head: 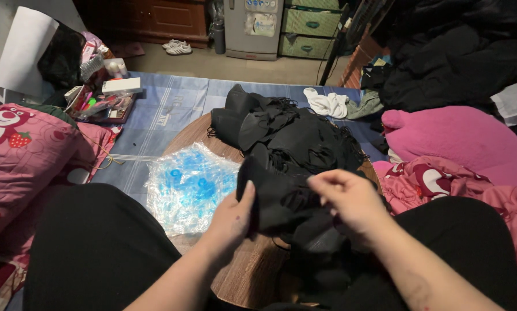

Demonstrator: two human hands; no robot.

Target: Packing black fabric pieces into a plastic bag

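While the head camera looks down over our lap, we record both hands at work on one black cloth piece (pixel 278 198) above the round wooden table (pixel 241 270).

Head view, hands: our left hand (pixel 231 217) sits at about 7 o'clock from the piece, thumb raised along its left edge and fingers folded behind it, so it is closed on the fabric. Our right hand (pixel 348 198) sits at 3 o'clock from it, fingers curled inward and pinching the top right edge; the fingertips are partly hidden, so the exact pinch point is uncertain.

Head view, surroundings: at 12 o'clock from the held piece lies a pile of black fabric (pixel 287 129) on the far half of the table, just beyond it. At 9 o'clock a clear plastic bag with blue contents (pixel 189 184) rests on the table edge, near the left hand. A white cloth (pixel 326 103) lies at 1 o'clock on the blue mat (pixel 166 109). Pink bedding (pixel 22 155) lies well apart at far left.
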